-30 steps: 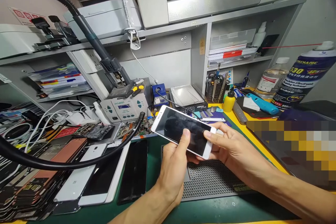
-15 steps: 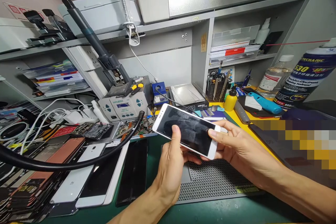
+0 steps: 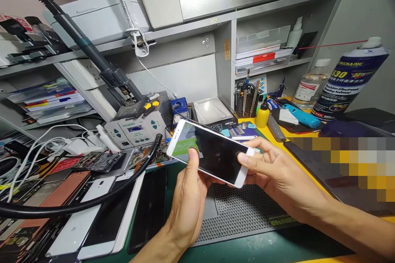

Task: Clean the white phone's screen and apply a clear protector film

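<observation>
A white-framed smartphone (image 3: pixel 216 152) is held tilted above the bench, its screen facing me. The screen is mostly black, with a green and grey patch showing partial lettering at its left end. My left hand (image 3: pixel 188 197) grips the lower left side, thumb on the front edge and fingers behind. Around the right end is my right hand (image 3: pixel 271 168), its thumb on the white lower bezel; the fingers behind the phone are partly hidden. Below the phone lies a grey perforated mat (image 3: pixel 240 213) on a green work mat (image 3: pixel 234 248).
Several phones, among them a white one (image 3: pixel 82 218), lie at the left beneath a black hose (image 3: pixel 92 205). A soldering station (image 3: pixel 135 129) stands behind them. At the right are a yellow bottle (image 3: pixel 262 115), a spray can (image 3: pixel 348 82) and a dark phone (image 3: pixel 317 172).
A green and grey patch with lettering now shows at the phone's left end, where the screen was dark and smudged. The view has shifted slightly; both hands keep their hold.
</observation>
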Demonstrator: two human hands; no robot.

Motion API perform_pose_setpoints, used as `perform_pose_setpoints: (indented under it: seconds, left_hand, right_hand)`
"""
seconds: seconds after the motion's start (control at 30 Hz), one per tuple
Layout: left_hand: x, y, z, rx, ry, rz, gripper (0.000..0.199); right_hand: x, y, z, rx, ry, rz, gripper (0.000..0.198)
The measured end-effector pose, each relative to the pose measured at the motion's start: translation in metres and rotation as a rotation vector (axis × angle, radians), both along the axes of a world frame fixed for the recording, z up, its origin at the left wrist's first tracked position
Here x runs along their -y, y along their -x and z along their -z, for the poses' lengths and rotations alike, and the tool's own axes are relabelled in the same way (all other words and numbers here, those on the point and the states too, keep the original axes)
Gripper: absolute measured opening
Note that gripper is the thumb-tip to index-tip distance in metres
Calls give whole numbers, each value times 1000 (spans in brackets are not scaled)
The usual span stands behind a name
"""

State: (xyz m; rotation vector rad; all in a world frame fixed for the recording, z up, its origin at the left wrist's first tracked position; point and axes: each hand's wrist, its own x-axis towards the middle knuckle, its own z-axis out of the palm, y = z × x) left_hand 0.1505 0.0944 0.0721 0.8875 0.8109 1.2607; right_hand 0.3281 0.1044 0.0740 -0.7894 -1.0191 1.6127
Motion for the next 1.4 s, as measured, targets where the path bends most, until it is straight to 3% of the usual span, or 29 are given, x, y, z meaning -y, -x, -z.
perform_pose_setpoints:
  seconds: [0.1,0.4,0.57,0.77,1.4]
  left_hand:
    - [-1,0,-1,24,-27,76,54]
    - [-2,2,0,0,26,72,62]
    - [0,1,-1,-77,-13,133,36]
    - [-4,2,-1,-63,-15,108,25]
    - [-10,17,-4,-140,-79,146,30]
  right_hand:
    - [1,0,-1,12,-7,12,35]
    - [-1,-1,1,-53,44,-4,30]
    - [-2,1,1,-103,94,-2,30]
    - [-4,-1,-1,-109,152,-26,31]
    - [-4,-2,-5,-38,92,-12,37]
